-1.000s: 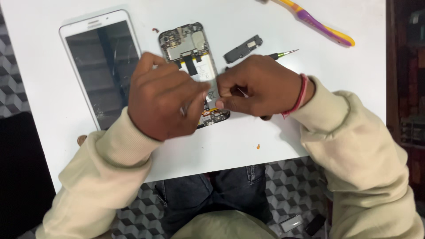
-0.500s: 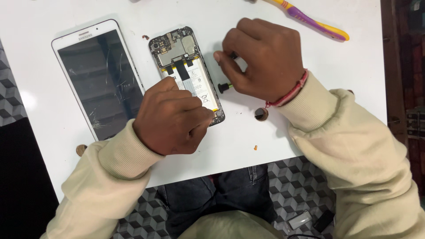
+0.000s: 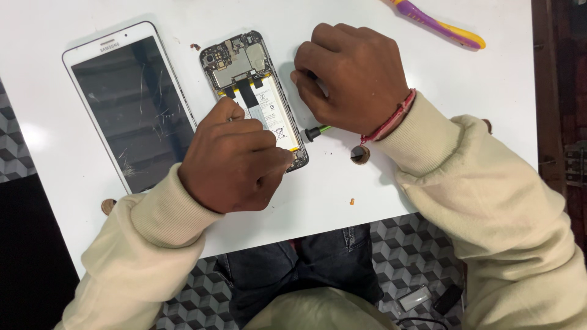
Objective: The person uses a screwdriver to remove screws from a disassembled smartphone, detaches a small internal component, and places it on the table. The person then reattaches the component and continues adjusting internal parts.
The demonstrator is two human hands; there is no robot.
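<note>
An opened phone with its back off lies on the white table, showing its circuit board and battery. My left hand rests curled over the phone's lower end, fingertips pinched at its bottom right corner. Just right of the phone, my right hand is curled with its fingertips near the phone's upper edge. A thin screwdriver with a black and green shaft pokes out from under that palm. What else lies under the right hand is hidden.
A white tablet with a scratched dark screen lies left of the phone. At the table's far right lies a purple and yellow tool. Small round holes and an orange speck mark the table near its front edge.
My right hand lifted off the phone's lower end and moved up to its right side. A small black part beside the phone is now covered by that hand. My left hand stayed on the lower end.
</note>
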